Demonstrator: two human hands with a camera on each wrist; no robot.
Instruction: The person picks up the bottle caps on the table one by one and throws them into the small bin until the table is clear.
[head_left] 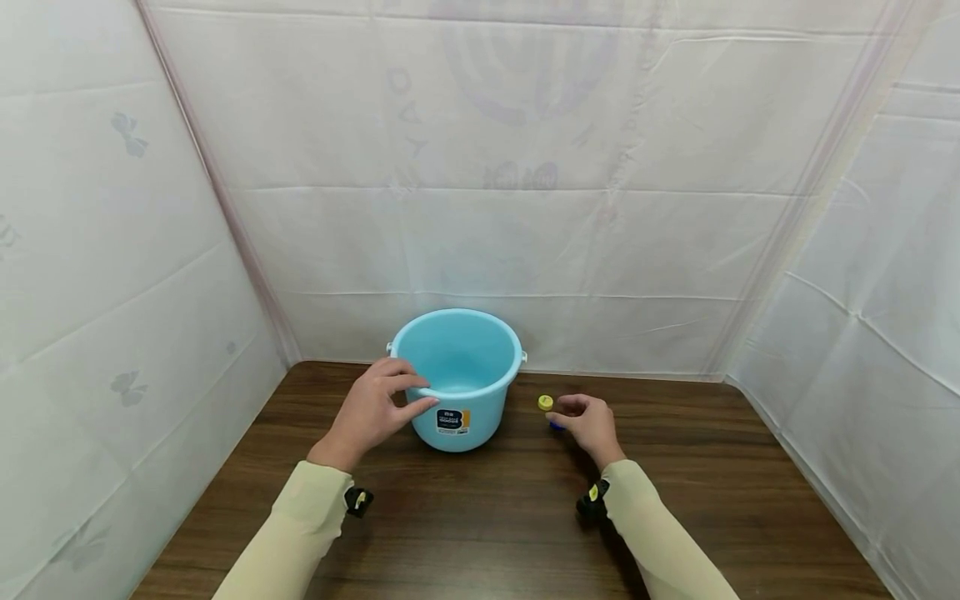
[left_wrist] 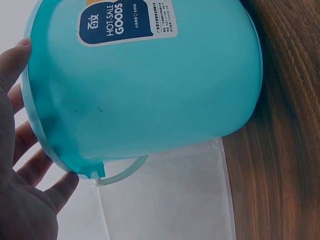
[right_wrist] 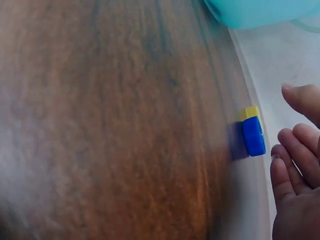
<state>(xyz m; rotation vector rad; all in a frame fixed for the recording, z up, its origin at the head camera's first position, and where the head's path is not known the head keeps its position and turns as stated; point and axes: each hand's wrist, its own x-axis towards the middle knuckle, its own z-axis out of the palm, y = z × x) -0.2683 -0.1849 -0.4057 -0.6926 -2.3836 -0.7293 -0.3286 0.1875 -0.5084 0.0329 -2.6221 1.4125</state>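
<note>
A light blue plastic bucket stands upright near the back of the table, its label facing me. My left hand grips the near-left part of its rim, thumb on the outer side and fingers over the edge. In the left wrist view, the hand shows at the rim of the bucket. To the right of the bucket, my right hand hovers with fingers apart above a small blue cap-like piece. A small round yellow piece lies just beyond it. Nothing shows between the right fingers.
The dark wooden table is bordered at the back and sides by white sheeting. The bucket's pale handle hangs down behind it. A small black device sits on each wrist.
</note>
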